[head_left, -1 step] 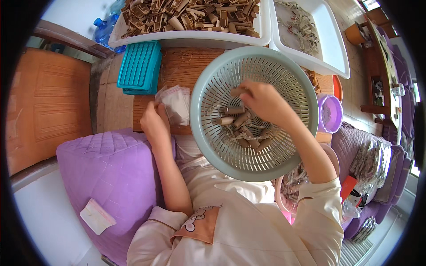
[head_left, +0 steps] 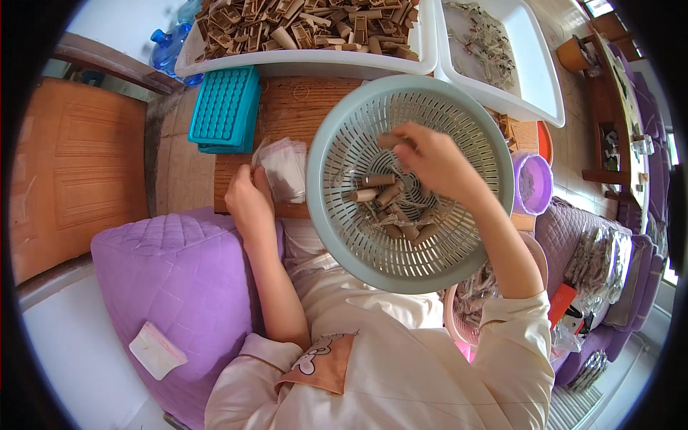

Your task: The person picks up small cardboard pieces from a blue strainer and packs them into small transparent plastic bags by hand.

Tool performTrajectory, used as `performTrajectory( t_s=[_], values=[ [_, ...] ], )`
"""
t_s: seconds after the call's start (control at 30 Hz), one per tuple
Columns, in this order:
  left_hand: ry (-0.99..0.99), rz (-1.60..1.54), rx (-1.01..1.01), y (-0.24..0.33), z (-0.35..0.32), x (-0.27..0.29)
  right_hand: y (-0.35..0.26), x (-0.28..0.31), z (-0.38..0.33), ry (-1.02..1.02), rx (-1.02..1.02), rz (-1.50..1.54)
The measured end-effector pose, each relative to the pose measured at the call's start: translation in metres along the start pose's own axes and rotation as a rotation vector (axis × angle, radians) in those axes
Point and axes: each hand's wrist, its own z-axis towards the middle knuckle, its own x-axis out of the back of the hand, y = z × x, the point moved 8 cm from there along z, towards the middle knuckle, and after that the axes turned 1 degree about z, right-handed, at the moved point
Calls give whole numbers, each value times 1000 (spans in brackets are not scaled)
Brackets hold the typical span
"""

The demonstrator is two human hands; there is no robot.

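Pinching a brown piece [head_left: 388,141], the right hand [head_left: 433,159] reached into the grey-green basket [head_left: 401,284] in the head view, the only one. Thumb and fingers were nearly closed, with the piece at their tips; some blur there. More brown pieces [head_left: 378,180] lay loose in the basket among bits of clear wrap [head_left: 412,206]. The left hand [head_left: 248,197] was at the near-left edge of the plastic bags [head_left: 287,172] on the table [head_left: 287,107], fingers curled; couldn't tell how far closed, or whether it had hold of a bag. Teal trays [head_left: 223,107] stood beyond.

Handling, as judged: a light pinch on the sides of one piece seemed best, lifted clear so the wrap didn't snag or drag neighbours along. The left probably needed to part just one bag by its edge, without skewing the stack.
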Motion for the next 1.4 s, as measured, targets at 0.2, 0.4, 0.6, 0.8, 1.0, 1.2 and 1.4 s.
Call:
performTrajectory(
  t_s=[0.2, 0.4, 0.6, 0.8, 1.0, 1.2, 1.4],
  values=[
    [-152, -323, -7, 40, -22, 40, -20, 41, -32, 92, -346, 733],
    [-714, -1173, -32, 143, -82, 14, -60, 32, -51, 409, 1, 463],
    [-641, -1189, -41, 143, -80, 5, -65, 27, -67, 385, -106, 438],
    [-479, -1287, 16, 131, -75, 11, -52, 12, -77, 259, -256, 1045],
    [-520, -1097, 7, 123, -67, 12, -41, 71, -98, 571, -167, 786],
    [-595, -1068, -31, 131, -73, 12, -79, 90, -94, 517, -73, 540],
    [-670, -905, -104, 137, -80, 20, -96, 94, -73, 303, -116, 189]
  ],
)
